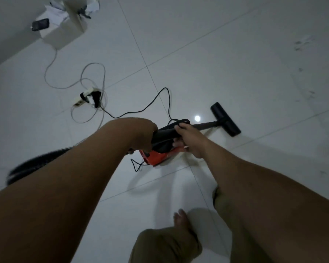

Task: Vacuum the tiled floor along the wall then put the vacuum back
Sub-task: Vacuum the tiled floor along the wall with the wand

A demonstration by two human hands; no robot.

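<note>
A red and black vacuum (160, 156) sits on the white tiled floor (235, 63) in front of me. My left hand (141, 135) grips the black handle part on its left end. My right hand (190, 139) is closed around the black handle where the wand begins. The black wand (207, 125) runs right to the black floor head (225, 119), which lies flat on the tiles. A black ribbed hose (36, 160) curves off to the left under my left forearm.
The vacuum's black cord (150, 105) snakes to a white power strip (85, 98) with grey cables looped around it. A cardboard box (63, 33) with a phone and papers stands by the wall at top left. My bare foot (180, 219) is below.
</note>
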